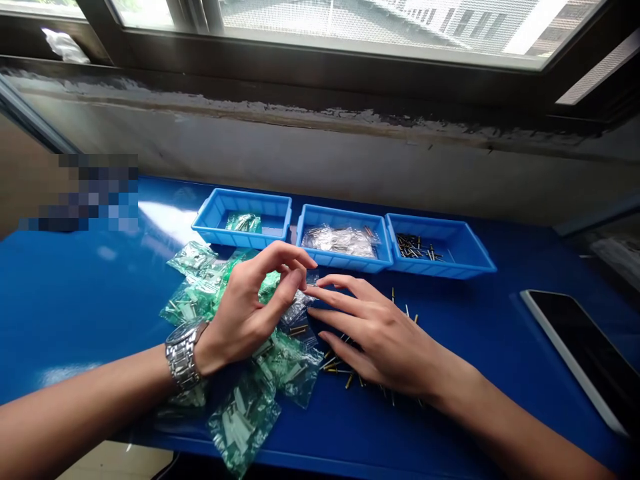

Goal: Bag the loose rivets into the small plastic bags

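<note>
A: Left hand [260, 300]?
B: Mid-frame, watch [183, 353] on the wrist. Thumb and fingers curled in; can't tell if they're clamped on anything.
A: Right hand [383, 323]?
B: Just right of it, palm down, fingers spread, thumb apart from them. Fingertips right by the left hand's; can't tell if they touch.
A: Nearest stuff?
B: Clear bags [299, 308], frame center, partly behind the left hand. Loose pins [349, 381], gold and silver, under and around the right hand.
A: Green bags [240, 423]?
B: Piled left of center down to the bottom edge, around the left hand.
A: Trays?
B: Three blue, in a row above the hands. Left tray [210, 230]: green bag. Middle tray [345, 261]: clear bags. Right tray [463, 250]: dark and silver pins.
A: Rest?
B: Phone [580, 353], right side, on the blue table [465, 313]. Window [350, 27] up top.
</note>
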`<state>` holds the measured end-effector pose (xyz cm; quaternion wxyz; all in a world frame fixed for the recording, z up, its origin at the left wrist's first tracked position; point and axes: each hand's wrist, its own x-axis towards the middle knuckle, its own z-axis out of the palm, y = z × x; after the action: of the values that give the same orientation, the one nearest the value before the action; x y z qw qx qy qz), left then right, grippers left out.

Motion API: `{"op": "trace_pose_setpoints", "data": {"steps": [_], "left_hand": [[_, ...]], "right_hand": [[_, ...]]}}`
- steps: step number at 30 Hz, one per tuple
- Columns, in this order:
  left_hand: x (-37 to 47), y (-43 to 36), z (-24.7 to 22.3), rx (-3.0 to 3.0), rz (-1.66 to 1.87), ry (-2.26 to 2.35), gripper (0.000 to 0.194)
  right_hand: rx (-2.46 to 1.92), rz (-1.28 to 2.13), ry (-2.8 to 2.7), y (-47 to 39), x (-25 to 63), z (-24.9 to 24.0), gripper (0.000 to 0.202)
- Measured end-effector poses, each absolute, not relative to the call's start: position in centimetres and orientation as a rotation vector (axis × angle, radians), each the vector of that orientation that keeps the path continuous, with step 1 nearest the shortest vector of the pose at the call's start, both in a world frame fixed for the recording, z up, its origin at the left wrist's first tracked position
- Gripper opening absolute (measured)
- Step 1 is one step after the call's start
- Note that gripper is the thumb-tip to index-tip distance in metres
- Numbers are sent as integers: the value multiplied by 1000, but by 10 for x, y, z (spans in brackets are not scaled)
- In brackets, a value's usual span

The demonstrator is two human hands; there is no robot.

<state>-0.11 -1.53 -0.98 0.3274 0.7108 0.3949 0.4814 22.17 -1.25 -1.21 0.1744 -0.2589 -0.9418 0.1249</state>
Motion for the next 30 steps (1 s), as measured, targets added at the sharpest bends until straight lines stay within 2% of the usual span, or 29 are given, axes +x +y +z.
{"op": "trace_pose_setpoints", "data": {"steps": [6, 12, 18, 23, 26, 30], "left_hand": [[-1, -15, -11, 1878, 1272, 1016, 12], [-2, -14, -11, 1882, 1275, 993, 12], [-2, -15, -10, 1886, 1270, 1017, 13], [-2, -13, -10, 1890, 1230, 1092, 13], [-1, -12, -9, 1940, 1144, 1149, 17], [0, -12, -7, 2027, 1063, 1140, 16]], "right_hand": [[-693, 395, -2629, -13, 222, -12, 33], [-652, 619, -2360, -9, 225, -12, 21], [-962, 869, -2003, -7, 228, -5, 14], [-1040, 1175, -1677, -7, 230, -5, 24], [-1017, 1246, -1553, -6, 231, -5, 30], [-1018, 1287, -1496, -5, 229, -4, 24]]}}
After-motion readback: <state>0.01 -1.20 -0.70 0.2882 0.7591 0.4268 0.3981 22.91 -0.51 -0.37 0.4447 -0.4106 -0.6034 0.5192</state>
